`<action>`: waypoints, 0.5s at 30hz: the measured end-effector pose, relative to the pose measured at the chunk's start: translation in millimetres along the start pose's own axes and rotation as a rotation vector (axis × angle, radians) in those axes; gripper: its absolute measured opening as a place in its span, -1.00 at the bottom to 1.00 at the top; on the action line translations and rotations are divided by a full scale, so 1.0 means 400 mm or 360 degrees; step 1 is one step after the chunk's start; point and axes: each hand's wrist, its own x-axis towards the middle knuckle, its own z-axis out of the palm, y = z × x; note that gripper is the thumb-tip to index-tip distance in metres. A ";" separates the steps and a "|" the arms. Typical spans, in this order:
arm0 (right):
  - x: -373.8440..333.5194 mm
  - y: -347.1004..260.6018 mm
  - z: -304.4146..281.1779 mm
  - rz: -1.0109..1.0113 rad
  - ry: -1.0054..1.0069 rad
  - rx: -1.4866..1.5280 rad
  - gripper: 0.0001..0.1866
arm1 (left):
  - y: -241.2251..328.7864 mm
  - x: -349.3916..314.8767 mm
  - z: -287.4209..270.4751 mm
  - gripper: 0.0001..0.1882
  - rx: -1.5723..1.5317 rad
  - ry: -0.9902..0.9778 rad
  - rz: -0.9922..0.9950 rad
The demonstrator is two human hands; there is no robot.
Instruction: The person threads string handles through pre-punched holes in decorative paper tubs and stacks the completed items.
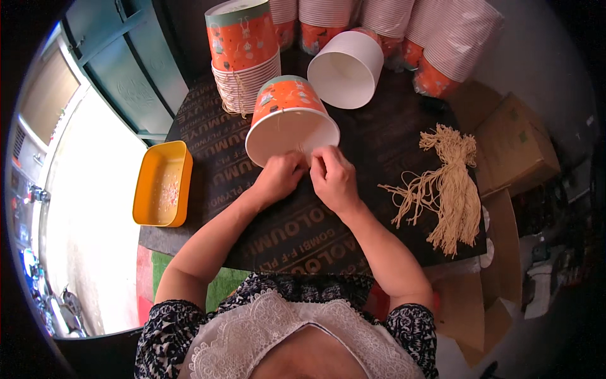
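Two curled hands (282, 172) (335, 177) at the orange bucket (291, 96).

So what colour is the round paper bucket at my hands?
Outside, the bucket is patterned orange, banded green; head view.

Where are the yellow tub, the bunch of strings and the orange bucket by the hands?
Yellow tub (146, 183): head view, left wall.
Bunch of strings (456, 189): head view, middle strands.
Orange bucket (288, 97): head view, patterned outer side.
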 end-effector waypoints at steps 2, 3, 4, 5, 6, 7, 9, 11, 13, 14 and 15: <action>0.015 -0.012 0.001 -0.0038 0.0071 0.0109 -0.84 | 0.017 -0.001 0.000 -0.88 -0.0029 0.0019 0.0033; 0.021 -0.019 0.006 -0.0075 0.0132 0.0221 -0.79 | 0.022 0.001 -0.001 -0.88 -0.0061 0.0042 0.0057; 0.025 -0.030 0.014 -0.0041 0.0083 0.0281 -0.73 | 0.015 0.000 0.001 -0.88 -0.0057 0.0041 0.0063; 0.025 -0.024 0.027 -0.0043 0.0090 0.0281 -0.73 | 0.001 -0.001 0.007 -0.88 -0.0101 0.0049 0.0107; 0.026 -0.006 0.045 -0.0035 0.0015 0.0330 -0.75 | -0.009 -0.002 0.010 -0.88 -0.0146 0.0058 0.0150; 0.031 0.002 0.052 -0.0023 -0.0059 0.0375 -0.75 | -0.005 -0.001 0.009 -0.88 -0.0147 0.0052 0.0157; 0.028 0.020 0.046 0.0068 -0.0134 0.0479 -0.81 | 0.006 0.001 0.007 -0.87 -0.0161 0.0052 0.0140; 0.032 0.012 0.031 0.0140 0.0029 0.0462 -0.87 | 0.008 0.003 0.002 -0.87 -0.0136 0.0034 0.0088; 0.034 -0.009 0.001 0.0337 0.0033 0.0828 -0.90 | 0.013 0.005 -0.009 -0.88 -0.0113 0.0018 0.0036; 0.034 -0.021 -0.020 0.0437 0.0019 0.1066 -0.90 | 0.018 0.007 -0.017 -0.89 -0.0162 -0.0008 -0.0074; 0.037 -0.023 -0.029 0.0405 0.0049 0.1231 -0.90 | 0.019 0.008 -0.022 -0.89 -0.0211 -0.0034 -0.0185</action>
